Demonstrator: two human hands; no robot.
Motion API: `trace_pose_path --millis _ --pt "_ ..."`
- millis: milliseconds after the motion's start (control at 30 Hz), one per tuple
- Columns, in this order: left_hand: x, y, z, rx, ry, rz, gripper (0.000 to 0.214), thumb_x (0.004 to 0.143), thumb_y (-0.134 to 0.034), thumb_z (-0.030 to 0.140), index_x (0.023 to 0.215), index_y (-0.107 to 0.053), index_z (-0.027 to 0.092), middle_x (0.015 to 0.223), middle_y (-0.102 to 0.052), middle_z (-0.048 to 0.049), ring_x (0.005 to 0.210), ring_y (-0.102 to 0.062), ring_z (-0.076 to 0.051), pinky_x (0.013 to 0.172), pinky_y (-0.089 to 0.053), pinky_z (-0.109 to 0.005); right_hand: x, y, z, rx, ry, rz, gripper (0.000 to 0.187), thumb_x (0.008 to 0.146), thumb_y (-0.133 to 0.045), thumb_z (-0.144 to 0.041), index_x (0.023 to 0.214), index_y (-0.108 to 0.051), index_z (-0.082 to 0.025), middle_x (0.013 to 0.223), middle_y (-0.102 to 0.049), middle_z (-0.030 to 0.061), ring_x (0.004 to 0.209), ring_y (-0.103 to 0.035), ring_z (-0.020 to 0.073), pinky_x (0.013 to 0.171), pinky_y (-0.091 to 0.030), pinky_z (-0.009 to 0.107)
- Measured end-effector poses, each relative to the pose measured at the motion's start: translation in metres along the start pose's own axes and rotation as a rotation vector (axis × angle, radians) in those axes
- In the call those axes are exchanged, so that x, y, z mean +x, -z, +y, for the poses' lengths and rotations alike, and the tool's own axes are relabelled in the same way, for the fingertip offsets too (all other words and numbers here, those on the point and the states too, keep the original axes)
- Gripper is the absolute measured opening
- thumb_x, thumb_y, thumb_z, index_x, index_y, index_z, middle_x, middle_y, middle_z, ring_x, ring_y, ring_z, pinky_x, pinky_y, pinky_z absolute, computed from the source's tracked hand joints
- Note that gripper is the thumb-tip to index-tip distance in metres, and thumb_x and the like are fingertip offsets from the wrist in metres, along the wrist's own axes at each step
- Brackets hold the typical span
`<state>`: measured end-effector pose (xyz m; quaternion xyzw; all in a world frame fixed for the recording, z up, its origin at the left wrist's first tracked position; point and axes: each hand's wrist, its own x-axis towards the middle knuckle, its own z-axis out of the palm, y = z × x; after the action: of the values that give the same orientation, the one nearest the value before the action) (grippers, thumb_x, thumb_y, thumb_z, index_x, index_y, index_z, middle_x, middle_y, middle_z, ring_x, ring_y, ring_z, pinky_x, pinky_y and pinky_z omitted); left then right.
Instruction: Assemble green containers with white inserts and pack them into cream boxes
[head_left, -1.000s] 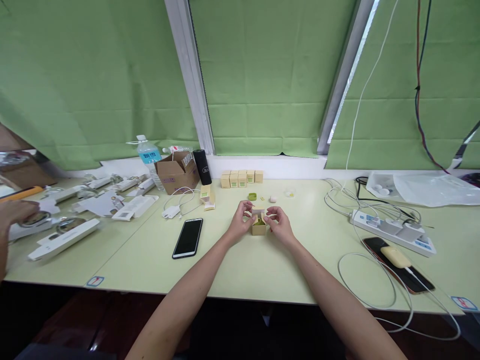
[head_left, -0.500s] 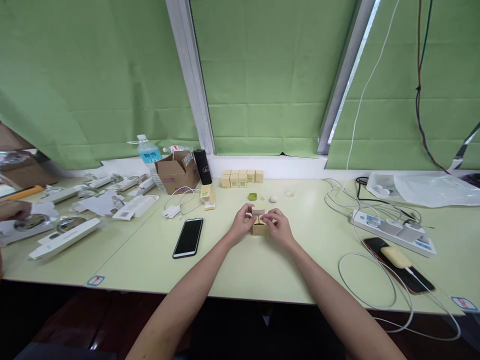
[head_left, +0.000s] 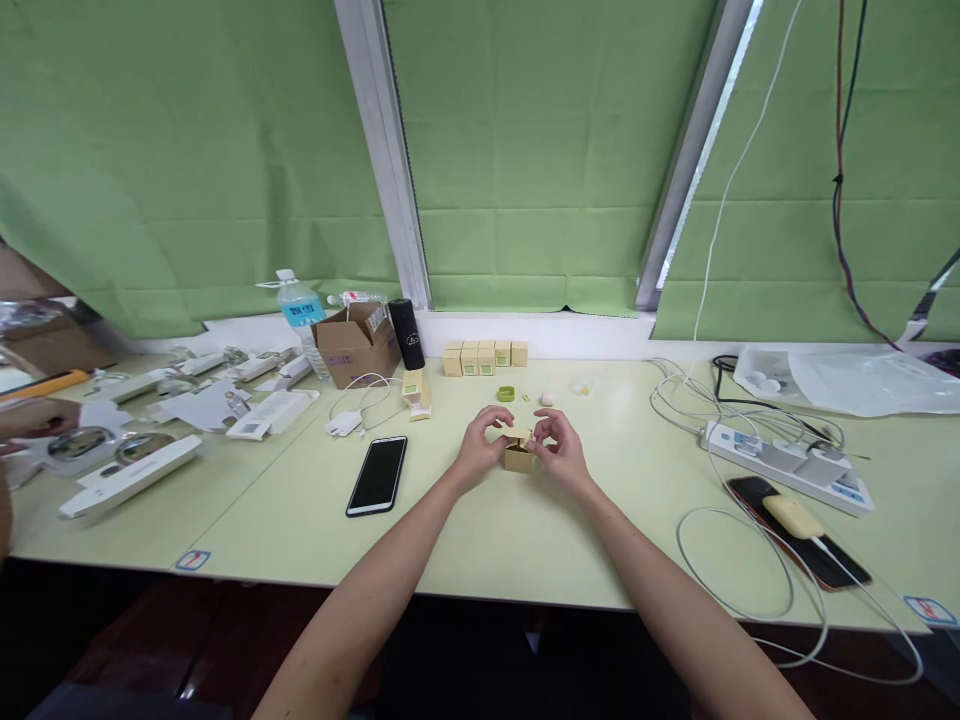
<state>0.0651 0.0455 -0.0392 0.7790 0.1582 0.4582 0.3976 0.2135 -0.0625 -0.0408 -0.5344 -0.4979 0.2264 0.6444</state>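
A small tan cardboard box (head_left: 517, 455) stands on the pale green table (head_left: 495, 530) in front of me. My left hand (head_left: 482, 448) grips its left side, fingers curled round it. My right hand (head_left: 559, 447) holds the right side, fingertips pinching the top flap, which lies almost flat over the box. Just behind lie a small green ring-shaped piece (head_left: 505, 393), a little white piece (head_left: 547, 398) and a clear one (head_left: 578, 386). A row of several similar tan boxes (head_left: 484, 356) stands along the window sill.
A black phone (head_left: 376, 475) lies to the left, with a white charger and cable (head_left: 352, 408), an open brown carton (head_left: 354, 345), a water bottle (head_left: 300, 308) and a black cylinder (head_left: 406, 334). White flat packages (head_left: 127, 475) cover the far left, where another person's hand (head_left: 34, 418) works. A power strip (head_left: 787, 460), cables and a second phone (head_left: 802, 540) lie right.
The box's top flap, upright a second ago, has been folded down over the opening by my fingers. The other person's hand at the left edge has shifted slightly.
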Motion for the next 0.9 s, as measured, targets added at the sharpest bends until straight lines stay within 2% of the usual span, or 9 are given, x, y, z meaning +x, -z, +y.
trace_pose_path --millis 233,400,467,567,667,767,900 --pt "-0.001 0.002 0.007 0.058 -0.071 -0.013 0.008 0.080 -0.061 0.012 0.082 -0.061 0.020 0.101 -0.066 -0.0058 0.100 -0.061 -0.021 0.087 -0.050 -0.036 -0.006 0.001 -0.008 -0.094 0.082 -0.018 0.022 0.081 -0.069 -0.039 0.096 -0.067 -0.024 0.095 -0.065 0.0048 0.083 -0.062 0.0184 0.060 -0.049 0.026" --pt "0.000 0.010 0.016 0.040 -0.131 -0.077 0.017 0.077 -0.053 0.010 0.086 -0.061 0.021 0.104 -0.065 -0.0079 0.105 -0.060 -0.023 0.092 -0.049 -0.040 -0.006 0.001 -0.008 -0.161 0.129 0.005 0.016 0.083 -0.067 -0.039 0.087 -0.067 -0.023 0.094 -0.066 0.0055 0.080 -0.062 0.0181 0.060 -0.051 0.027" --pt "0.001 0.015 0.018 0.061 -0.188 -0.080 0.014 0.078 -0.054 0.012 0.086 -0.061 0.021 0.101 -0.064 -0.0078 0.102 -0.060 -0.024 0.092 -0.049 -0.041 -0.006 0.001 -0.007 -0.170 0.155 0.009 0.013 0.083 -0.066 -0.036 0.086 -0.067 -0.023 0.092 -0.065 0.0048 0.079 -0.062 0.0173 0.059 -0.051 0.027" --pt "0.002 0.023 0.017 0.201 -0.296 -0.074 0.003 0.084 -0.058 0.020 0.083 -0.060 0.021 0.082 -0.062 -0.0049 0.085 -0.057 -0.022 0.080 -0.048 -0.037 -0.006 0.001 -0.005 -0.180 0.197 0.024 0.009 0.083 -0.066 -0.032 0.083 -0.067 -0.023 0.088 -0.062 0.0035 0.076 -0.061 0.0165 0.058 -0.050 0.026" --pt "0.000 0.028 0.012 0.382 -0.384 -0.120 0.006 0.086 -0.061 0.025 0.081 -0.061 0.021 0.063 -0.054 -0.0002 0.064 -0.050 -0.018 0.063 -0.041 -0.032 -0.008 0.000 -0.002 -0.196 0.241 0.040 0.008 0.083 -0.065 -0.030 0.080 -0.067 -0.023 0.083 -0.060 0.0025 0.072 -0.058 0.0158 0.057 -0.049 0.027" --pt "-0.002 0.030 0.008 0.518 -0.404 -0.183 0.007 0.086 -0.060 0.024 0.084 -0.066 0.022 0.058 -0.052 0.0006 0.056 -0.048 -0.017 0.057 -0.036 -0.030 -0.009 0.000 -0.001 -0.232 0.270 0.057 0.010 0.084 -0.063 -0.029 0.076 -0.067 -0.024 0.075 -0.056 0.0014 0.065 -0.053 0.0154 0.056 -0.047 0.029" --pt "-0.004 0.029 0.006 0.590 -0.362 -0.218 0.012 0.085 -0.056 0.023 0.085 -0.068 0.024 0.059 -0.055 -0.0006 0.056 -0.051 -0.017 0.057 -0.037 -0.031 -0.010 0.001 0.002 -0.301 0.265 0.060 0.014 0.084 -0.061 -0.029 0.072 -0.067 -0.025 0.069 -0.053 0.0011 0.059 -0.049 0.0155 0.055 -0.044 0.031"
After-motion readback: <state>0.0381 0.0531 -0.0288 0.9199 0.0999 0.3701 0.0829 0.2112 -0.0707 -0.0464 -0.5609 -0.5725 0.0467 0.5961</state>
